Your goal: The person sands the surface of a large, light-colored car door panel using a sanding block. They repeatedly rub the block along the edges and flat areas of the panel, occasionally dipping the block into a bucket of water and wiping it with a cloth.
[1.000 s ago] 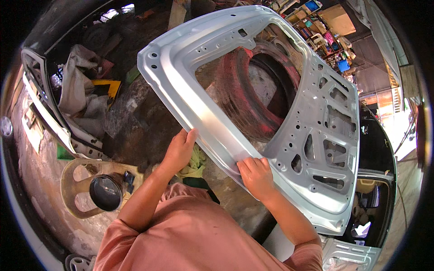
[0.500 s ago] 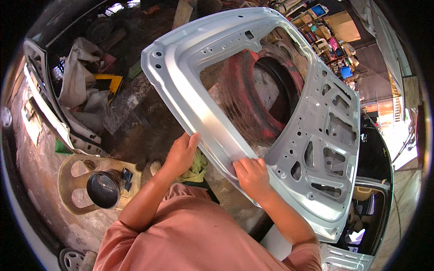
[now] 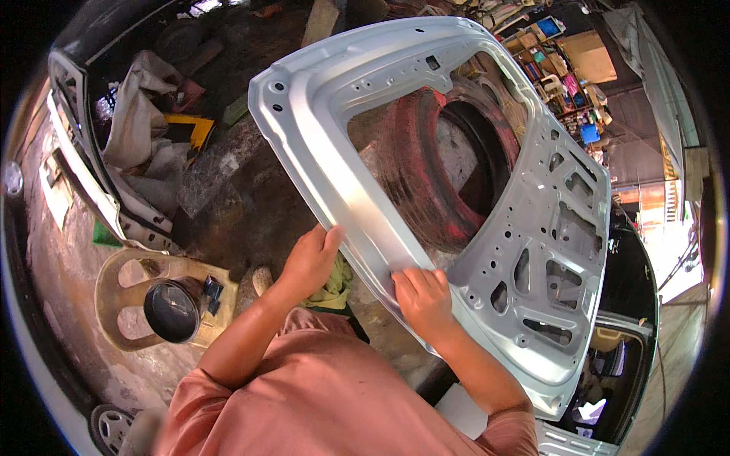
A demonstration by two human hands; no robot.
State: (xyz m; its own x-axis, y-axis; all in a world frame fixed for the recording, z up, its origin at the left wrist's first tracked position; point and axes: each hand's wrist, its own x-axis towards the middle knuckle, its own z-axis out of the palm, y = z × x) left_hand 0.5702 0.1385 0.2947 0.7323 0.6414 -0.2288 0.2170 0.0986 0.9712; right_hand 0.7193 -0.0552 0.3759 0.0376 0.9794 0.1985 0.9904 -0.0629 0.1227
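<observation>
A large silver-grey vehicle door panel (image 3: 349, 182), with a window opening and several holes, is tilted across the middle and right of the view. My left hand (image 3: 310, 261) is closed on its left long edge. My right hand (image 3: 422, 302) grips the same edge farther down, with its fingers curled over it. Through the opening shows a worn red and black round tyre-like object (image 3: 422, 175). A crumpled yellow-green cloth (image 3: 332, 287) lies under the panel beside my left hand.
A beige plastic chair (image 3: 115, 308) at the lower left carries a black container (image 3: 171, 310). Another panel (image 3: 76, 159) stands at the far left beside grey sheeting (image 3: 129, 129). Cluttered shelves (image 3: 569, 83) are at the upper right, and a dark car body (image 3: 631, 273) sits beyond the panel.
The panel appears slightly farther right and lower in the view, with both hands still gripping its edge. The surroundings have shifted slightly as well.
</observation>
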